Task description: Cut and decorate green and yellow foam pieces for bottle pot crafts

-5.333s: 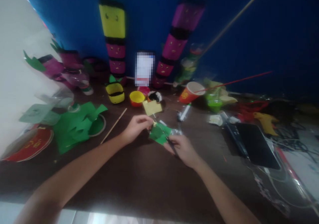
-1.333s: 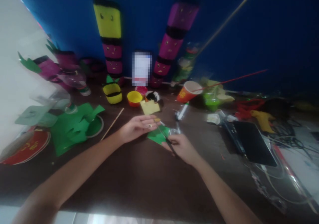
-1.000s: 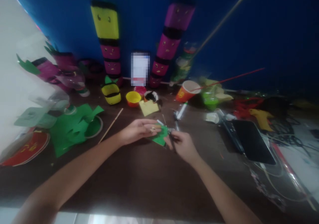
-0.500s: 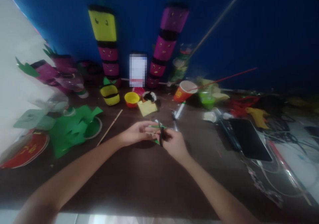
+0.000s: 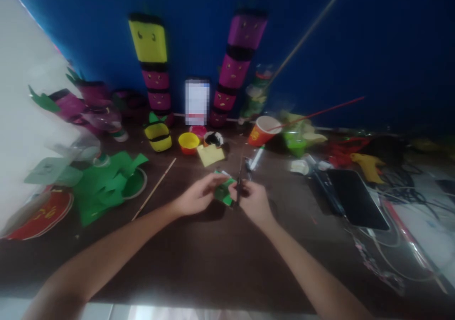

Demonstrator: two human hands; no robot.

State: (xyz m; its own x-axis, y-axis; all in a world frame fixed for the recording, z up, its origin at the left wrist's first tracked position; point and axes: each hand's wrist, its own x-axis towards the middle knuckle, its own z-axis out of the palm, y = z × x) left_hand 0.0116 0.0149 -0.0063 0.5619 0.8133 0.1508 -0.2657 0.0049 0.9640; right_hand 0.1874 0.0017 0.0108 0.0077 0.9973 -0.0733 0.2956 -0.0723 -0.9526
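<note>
Dark scissors (image 5: 239, 187) are gripped in my right hand (image 5: 254, 201), their blades pointing away from me. Between my hands is a small green piece (image 5: 225, 192), touched by the fingertips of my right hand. My left hand (image 5: 197, 196) is at the left edge of that piece, its fingers bent around it; the exact grip is blurred. A yellow piece (image 5: 211, 155) lies just beyond my hands, beside a small yellow and red cup (image 5: 188, 142).
Green sheets (image 5: 103, 187) and a thin stick (image 5: 154, 188) lie left. Behind stand purple and yellow stacked figures (image 5: 232, 71) and a red cup (image 5: 263, 131). A black phone (image 5: 357, 199), cables and a yellow glue gun (image 5: 368, 166) are on the right.
The scissors have turned from across the fingers to pointing away, and moved slightly right. The green piece now shows its broad side. My left hand has shifted a little lower.
</note>
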